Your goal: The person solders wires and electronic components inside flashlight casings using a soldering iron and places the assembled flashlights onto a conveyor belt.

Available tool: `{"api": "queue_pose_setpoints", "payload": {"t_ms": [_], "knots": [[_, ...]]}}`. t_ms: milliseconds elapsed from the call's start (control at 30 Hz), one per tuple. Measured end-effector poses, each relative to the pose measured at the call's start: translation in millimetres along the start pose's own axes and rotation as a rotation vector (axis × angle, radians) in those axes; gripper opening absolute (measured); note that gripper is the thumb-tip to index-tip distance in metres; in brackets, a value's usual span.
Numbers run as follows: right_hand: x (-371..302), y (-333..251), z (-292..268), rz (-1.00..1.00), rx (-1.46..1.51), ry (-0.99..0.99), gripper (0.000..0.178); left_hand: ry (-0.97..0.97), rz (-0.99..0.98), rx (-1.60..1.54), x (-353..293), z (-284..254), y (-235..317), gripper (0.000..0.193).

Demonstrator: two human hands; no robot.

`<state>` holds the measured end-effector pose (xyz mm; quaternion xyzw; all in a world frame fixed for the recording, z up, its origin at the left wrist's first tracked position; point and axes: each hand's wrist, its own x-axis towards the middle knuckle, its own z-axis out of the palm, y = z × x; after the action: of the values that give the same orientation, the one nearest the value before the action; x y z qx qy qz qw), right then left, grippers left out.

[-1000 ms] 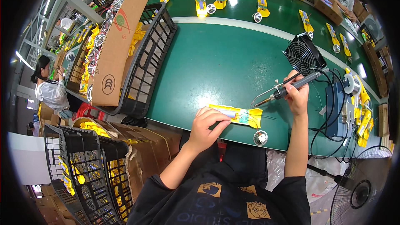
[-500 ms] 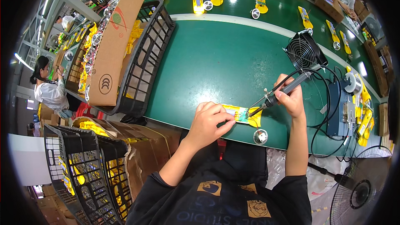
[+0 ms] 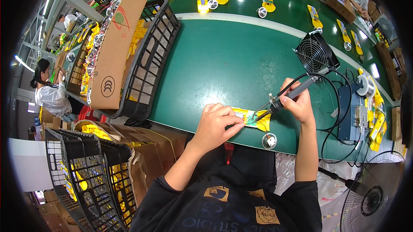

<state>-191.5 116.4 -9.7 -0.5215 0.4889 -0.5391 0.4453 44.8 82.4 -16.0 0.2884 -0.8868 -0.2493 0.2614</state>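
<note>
A yellow flashlight housing (image 3: 263,124) lies open on the green bench near its front edge, a small green circuit board (image 3: 250,119) with thin wires inside it. My left hand (image 3: 218,125) is closed over the housing's left end, thumb and forefinger pinched beside the board; whether they also grip a wire is hidden. In my right hand (image 3: 297,103) is a soldering iron (image 3: 306,86) with a thin solder-feed tube alongside. Its tip reaches down to the board from the right; I cannot tell if it touches. A round reflector lamp head (image 3: 269,141) rests just below the housing, joined by wire.
A black fan (image 3: 316,53) and a blue soldering station (image 3: 349,111) with a solder spool (image 3: 365,86) stand right, cables looping between. A black crate (image 3: 150,60) with cardboard is at left. Flashlight housings (image 3: 268,2) lie along the far green strip; co-workers sit beyond.
My right hand and the iron have shifted slightly left. The left hand stays nearly where it was on the housing.
</note>
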Motion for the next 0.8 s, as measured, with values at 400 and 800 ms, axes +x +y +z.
{"api": "queue_pose_setpoints", "payload": {"t_ms": [400, 800], "knots": [[-0.5, -2.3, -1.0, -0.018, -0.027, -0.010, 0.013, -0.046, -0.003, -0.030, 2.1, -2.0, -0.3, 0.007], [-1.4, -2.1, -2.4, -0.052, 0.013, 0.018, 0.012, -0.050, 0.004, -0.031, 2.6, -2.4, -0.5, 0.007]]}}
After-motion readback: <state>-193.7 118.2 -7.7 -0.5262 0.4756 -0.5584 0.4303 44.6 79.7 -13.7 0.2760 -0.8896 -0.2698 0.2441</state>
